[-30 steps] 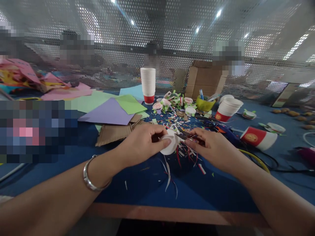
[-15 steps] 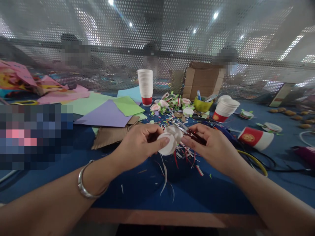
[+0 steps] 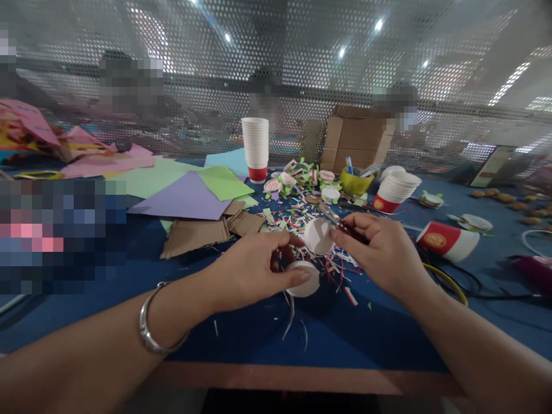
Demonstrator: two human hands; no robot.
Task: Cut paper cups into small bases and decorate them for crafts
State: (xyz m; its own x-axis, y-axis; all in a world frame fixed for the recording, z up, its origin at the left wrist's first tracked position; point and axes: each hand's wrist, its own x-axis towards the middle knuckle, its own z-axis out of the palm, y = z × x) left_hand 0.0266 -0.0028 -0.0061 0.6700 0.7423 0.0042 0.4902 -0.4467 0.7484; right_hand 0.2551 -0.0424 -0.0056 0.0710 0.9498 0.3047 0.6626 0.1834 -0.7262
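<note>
Between the thumb and fingers of my left hand [image 3: 252, 273] is a round white paper disc [image 3: 303, 280], with a thin paper strip hanging below it. My right hand [image 3: 383, 250] is closed around scissors with dark red handles [image 3: 354, 231], their blades pointing up and left. The same hand pinches a second white paper piece [image 3: 318, 237], round with a shadow across it, at its right edge. The two white pieces are close together, one above the other. Beneath and beyond them lie many cut paper scraps [image 3: 345, 264] on the blue table.
At the back stand a tall stack of paper cups [image 3: 256, 146], a yellow-green bowl [image 3: 356, 183] and a cardboard box [image 3: 357, 138]. Coloured paper sheets [image 3: 185, 198] and cardboard pieces [image 3: 196, 237] lie left. More cups [image 3: 390, 192], a tipped red-and-white cup [image 3: 448, 241] and cables [image 3: 444, 282] are right.
The two white pieces, held close together before, are now apart. My left hand has moved down and right with one disc; my right hand holds the other beside the scissors.
</note>
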